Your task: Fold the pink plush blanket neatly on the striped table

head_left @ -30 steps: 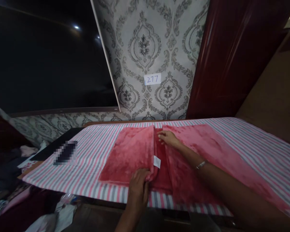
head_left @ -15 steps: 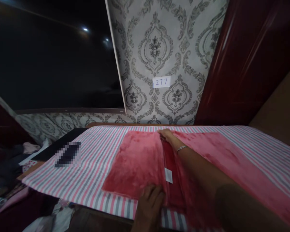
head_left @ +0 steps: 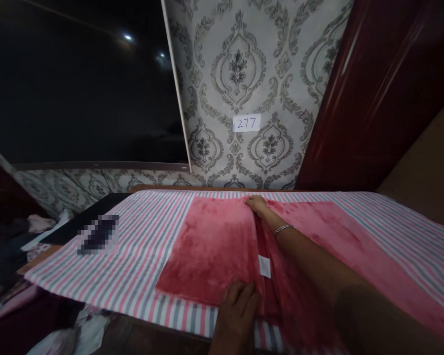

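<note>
A red-pink plush blanket [head_left: 210, 246] lies partly folded, its left panel doubled back with the free edge near the middle. At the far end of that edge, my right hand [head_left: 257, 203] pinches the fabric, with a bracelet on its wrist. My left hand [head_left: 239, 310] is closed on the near corner of the same panel, fingers curled on top; its thumb is hidden. Between the hands, a white label [head_left: 264, 266] shows on a narrow strip of darker red cloth. The blanket's wider part [head_left: 329, 231] spreads to the right beneath my right forearm.
A striped cloth [head_left: 133, 251] covers the table under the blanket. Behind it are a patterned wall with a paper marked 277 [head_left: 246, 123], a large dark screen [head_left: 89, 93] and a dark red panel [head_left: 340, 123]. Clothes [head_left: 33, 315] lie heaped at lower left.
Both hands have shifted slightly right, drawing the panel's free edge with them. The darker strip beside it now looks narrower. The view has moved a little.
</note>
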